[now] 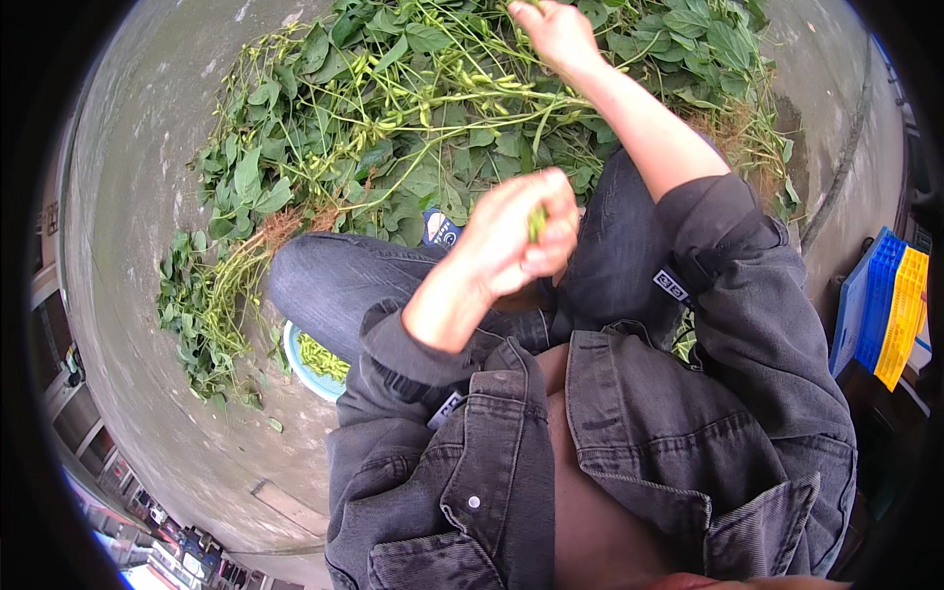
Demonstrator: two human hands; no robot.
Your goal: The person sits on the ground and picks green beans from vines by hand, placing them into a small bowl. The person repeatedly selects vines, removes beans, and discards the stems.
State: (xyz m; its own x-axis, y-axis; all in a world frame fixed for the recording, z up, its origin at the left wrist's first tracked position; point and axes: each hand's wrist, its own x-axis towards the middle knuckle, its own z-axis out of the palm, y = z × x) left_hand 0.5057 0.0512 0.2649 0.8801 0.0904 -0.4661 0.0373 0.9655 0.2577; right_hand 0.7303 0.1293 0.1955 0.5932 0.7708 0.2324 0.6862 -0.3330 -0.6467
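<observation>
My left hand (521, 231) is closed in a loose fist above my lap, with a green bean pod (537, 223) showing between the fingers; how many pods it holds is hidden. My right hand (558, 37) reaches to the far side of the plant heap, its fingertips pinched on a bean plant at the picture's upper edge. The heap of uprooted bean plants (393, 118) has broad green leaves, long stems and clusters of plump pods. Brown roots (280, 228) stick out at its left side, near my knee.
Beside my left thigh stands a light-blue basin (295, 349) with picked green pods in it. A smaller bunch of plants (202, 320) lies left on the concrete floor (147, 197). Blue and yellow plastic crates (880, 310) stand at the far right. My bent legs (324, 285) border the heap.
</observation>
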